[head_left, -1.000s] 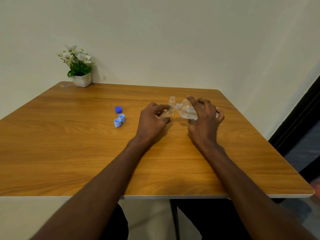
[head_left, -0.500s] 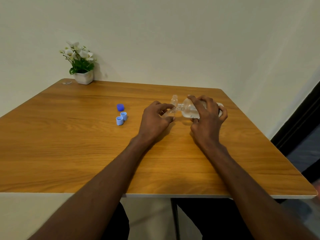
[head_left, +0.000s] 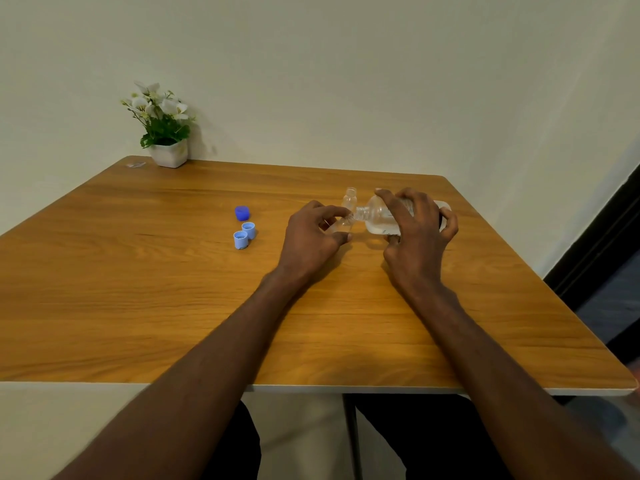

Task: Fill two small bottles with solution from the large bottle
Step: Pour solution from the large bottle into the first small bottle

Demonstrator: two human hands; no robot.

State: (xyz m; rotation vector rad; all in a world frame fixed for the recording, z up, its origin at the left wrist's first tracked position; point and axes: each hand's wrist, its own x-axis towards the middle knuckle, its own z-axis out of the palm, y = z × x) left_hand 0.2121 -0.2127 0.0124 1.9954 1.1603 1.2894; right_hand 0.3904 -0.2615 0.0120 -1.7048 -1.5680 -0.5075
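My right hand (head_left: 417, 237) grips the large clear bottle (head_left: 379, 216), which lies tipped on its side with its neck pointing left. Its mouth meets the mouth of a small clear bottle (head_left: 341, 226), tilted and pinched between the thumb and fingers of my left hand (head_left: 311, 237). Just behind them a second small clear bottle (head_left: 349, 200) stands upright and uncapped on the wooden table (head_left: 173, 289). Liquid shows in the lower half of the large bottle.
Left of my hands lie a dark blue cap (head_left: 242, 213) and two light blue caps (head_left: 248, 230) (head_left: 240, 239). A white pot of flowers (head_left: 168, 152) stands at the far left corner. The table's right edge drops to a dark floor.
Both hands hold the same bottles as before. The large bottle stays tipped into the small one; only the camera view has shifted slightly.
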